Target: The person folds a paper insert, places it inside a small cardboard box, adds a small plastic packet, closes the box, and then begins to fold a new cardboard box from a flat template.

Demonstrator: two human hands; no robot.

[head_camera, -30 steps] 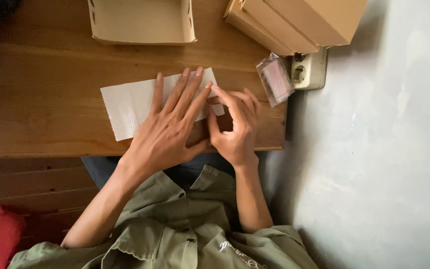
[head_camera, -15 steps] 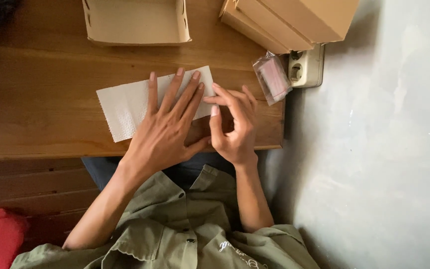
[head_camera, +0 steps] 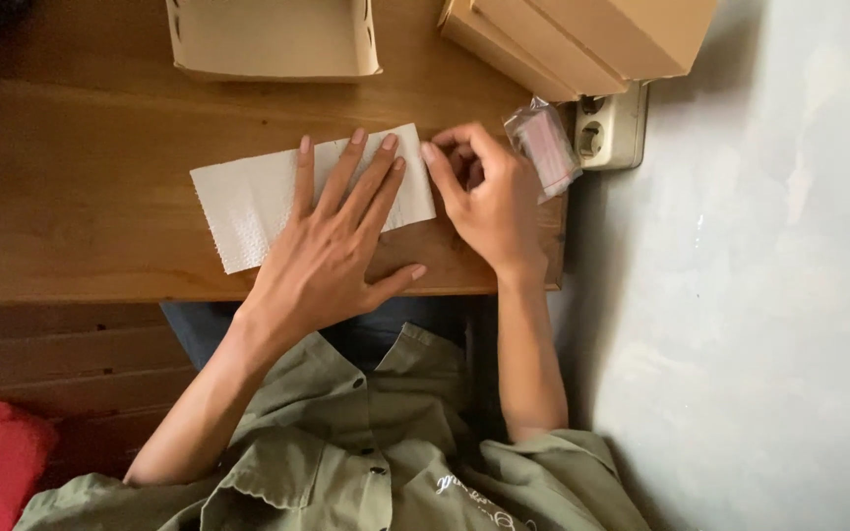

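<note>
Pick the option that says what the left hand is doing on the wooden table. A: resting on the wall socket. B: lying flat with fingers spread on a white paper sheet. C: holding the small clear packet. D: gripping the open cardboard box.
B: the left hand lies palm down, fingers spread across the white paper sheet, apart from the cardboard box and the clear packet.

White embossed paper towel (head_camera: 248, 202) lay flat on the wooden table (head_camera: 71, 197), folded into a long strip, slightly tilted, its right part covered by fingers.
</note>
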